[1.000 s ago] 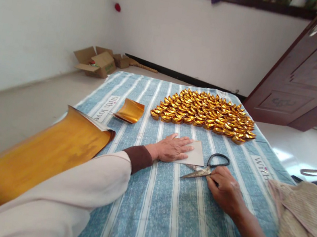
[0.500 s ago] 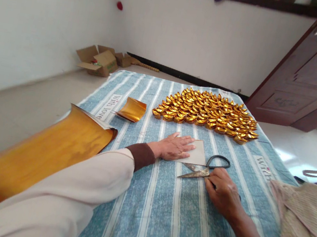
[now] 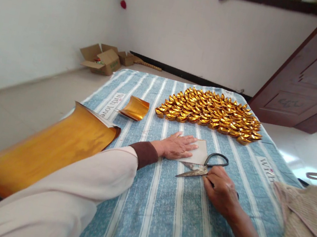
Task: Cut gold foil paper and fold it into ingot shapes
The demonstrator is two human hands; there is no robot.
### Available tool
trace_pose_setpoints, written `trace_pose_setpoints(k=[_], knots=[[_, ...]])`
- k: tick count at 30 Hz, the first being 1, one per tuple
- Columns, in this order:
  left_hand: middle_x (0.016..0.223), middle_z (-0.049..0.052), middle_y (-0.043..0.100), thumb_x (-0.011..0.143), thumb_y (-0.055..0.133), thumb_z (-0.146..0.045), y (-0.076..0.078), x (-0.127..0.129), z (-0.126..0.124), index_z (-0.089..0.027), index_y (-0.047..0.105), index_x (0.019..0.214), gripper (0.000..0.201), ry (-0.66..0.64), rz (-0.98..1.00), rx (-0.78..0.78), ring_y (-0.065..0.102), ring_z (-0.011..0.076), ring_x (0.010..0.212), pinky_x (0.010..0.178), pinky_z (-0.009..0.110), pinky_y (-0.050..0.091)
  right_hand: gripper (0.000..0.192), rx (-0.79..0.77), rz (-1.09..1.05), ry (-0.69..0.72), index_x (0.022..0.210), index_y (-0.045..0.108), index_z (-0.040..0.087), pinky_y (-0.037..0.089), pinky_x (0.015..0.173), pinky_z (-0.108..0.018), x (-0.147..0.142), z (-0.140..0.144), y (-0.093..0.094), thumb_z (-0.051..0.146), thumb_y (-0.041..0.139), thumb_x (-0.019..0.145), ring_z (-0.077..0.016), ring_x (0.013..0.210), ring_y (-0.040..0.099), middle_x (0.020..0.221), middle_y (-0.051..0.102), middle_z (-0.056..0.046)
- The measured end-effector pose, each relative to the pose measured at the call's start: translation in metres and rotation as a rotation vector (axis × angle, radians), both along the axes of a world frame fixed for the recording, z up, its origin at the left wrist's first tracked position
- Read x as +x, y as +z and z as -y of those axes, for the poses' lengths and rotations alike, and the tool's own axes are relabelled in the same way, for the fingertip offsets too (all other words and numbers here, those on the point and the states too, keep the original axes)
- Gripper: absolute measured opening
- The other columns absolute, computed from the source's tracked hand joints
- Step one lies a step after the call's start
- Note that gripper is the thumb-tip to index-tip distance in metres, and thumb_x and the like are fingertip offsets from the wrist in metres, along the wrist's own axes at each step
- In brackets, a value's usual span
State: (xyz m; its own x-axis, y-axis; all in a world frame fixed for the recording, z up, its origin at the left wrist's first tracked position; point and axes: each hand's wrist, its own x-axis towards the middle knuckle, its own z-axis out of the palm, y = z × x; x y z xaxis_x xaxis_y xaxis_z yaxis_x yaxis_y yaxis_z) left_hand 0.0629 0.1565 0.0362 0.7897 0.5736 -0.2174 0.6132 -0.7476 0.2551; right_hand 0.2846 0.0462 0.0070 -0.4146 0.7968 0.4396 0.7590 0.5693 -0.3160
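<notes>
My left hand (image 3: 178, 146) lies flat with fingers spread on a pale sheet of paper (image 3: 200, 153), pressing it to the cloth. My right hand (image 3: 221, 187) is closed round one handle of a pair of black-handled scissors (image 3: 198, 171). Their worn metal blades stand apart and point left, along the paper's near edge. I cannot tell whether the blades touch the sheet. Beyond my hands sits a large group of folded gold foil ingots (image 3: 209, 110). A small stack of curled gold sheets (image 3: 135, 108) rests behind my left hand.
A large curled stack of gold sheets (image 3: 58, 146) lies at left, partly under my left sleeve. Blue striped cloth (image 3: 136, 208) covers the table. A beige folded cloth (image 3: 311, 227) is at right. Cardboard boxes (image 3: 104, 62) stand on the floor, and a brown door (image 3: 313, 76) is at right.
The scissors and my right hand have shifted slightly left relative to the paper. My left hand stays flat on the sheet. The whole view has shifted a little.
</notes>
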Motion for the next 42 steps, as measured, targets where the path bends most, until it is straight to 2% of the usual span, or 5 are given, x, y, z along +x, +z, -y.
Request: trace_pose_setpoints(k=[8, 18, 25, 37, 42], knots=[[0.159, 0.007, 0.012, 0.099, 0.023, -0.045, -0.002, 0.0, -0.001, -0.023, 0.027, 0.148, 0.054, -0.006, -0.007, 0.0, 0.009, 0.024, 0.146, 0.112, 0.055, 0.008, 0.03, -0.001, -0.015, 0.027, 0.061, 0.054, 0.019, 0.042, 0.07, -0.03, -0.01, -0.01, -0.002, 0.015, 0.048, 0.09, -0.0174, 0.076, 0.05, 0.07, 0.054, -0.004], [0.158, 0.009, 0.014, 0.098, 0.024, -0.044, 0.006, 0.001, 0.003, -0.019, 0.029, 0.148, 0.056, -0.006, -0.01, -0.006, 0.009, 0.0248, 0.146, 0.112, 0.054, 0.008, 0.029, -0.001, 0.003, 0.034, 0.061, 0.055, 0.019, 0.042, 0.07, -0.03, -0.014, -0.005, 0.001, 0.014, 0.048, 0.089, -0.018, 0.075, 0.05, 0.069, 0.053, -0.005], [0.159, 0.008, 0.013, 0.098, 0.022, -0.047, -0.001, 0.001, 0.0, -0.022, 0.027, 0.149, 0.057, -0.012, -0.006, -0.009, 0.008, 0.0229, 0.146, 0.112, 0.054, 0.007, 0.03, 0.018, 0.009, 0.054, 0.06, 0.056, 0.019, 0.041, 0.069, -0.029, -0.02, -0.006, 0.0, 0.014, 0.048, 0.089, -0.0178, 0.075, 0.051, 0.069, 0.054, -0.005], [0.157, 0.009, 0.019, 0.098, 0.027, -0.045, -0.009, 0.001, -0.002, -0.022, 0.032, 0.147, 0.054, -0.018, 0.041, 0.023, 0.014, 0.0282, 0.144, 0.11, 0.06, 0.01, 0.031, 0.01, 0.024, 0.065, 0.061, 0.057, 0.019, 0.043, 0.07, -0.029, -0.029, -0.009, -0.002, 0.015, 0.046, 0.09, -0.0179, 0.076, 0.051, 0.07, 0.055, -0.005], [0.158, 0.009, 0.018, 0.098, 0.025, -0.048, -0.011, 0.001, -0.003, -0.023, 0.031, 0.147, 0.055, -0.014, 0.038, 0.03, 0.014, 0.0276, 0.145, 0.11, 0.059, 0.01, 0.031, 0.0, 0.017, 0.091, 0.059, 0.055, 0.02, 0.042, 0.069, -0.029, -0.034, -0.006, 0.003, 0.015, 0.047, 0.089, -0.0182, 0.076, 0.051, 0.07, 0.056, -0.005]])
